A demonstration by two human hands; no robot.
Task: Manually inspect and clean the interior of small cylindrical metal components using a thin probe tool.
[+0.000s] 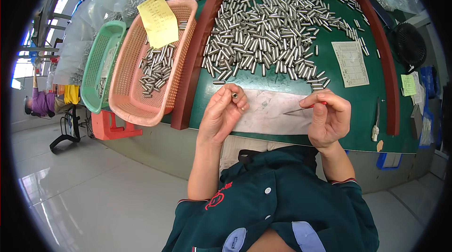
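My left hand [223, 113] is closed around a small metal tube [234, 96], whose open end faces up between thumb and fingers. In my right hand [332, 119] is a thin pointed pick [297, 110] with a red handle, held in a pinch; its tip points left toward the tube, well apart from it. Both hands are over a pale cloth [266, 111] on the green tabletop [214, 125]. Just beyond them lies a wide heap of short shiny metal tubes [263, 35].
Dark red rails [197, 59] border the work area. On the left stand a pink basket [123, 106] holding metal tubes under a yellow note [159, 20], and a green basket [89, 87]. A printed sheet [351, 66], a knife-like tool [376, 122] and a black fan [408, 45] are at right.
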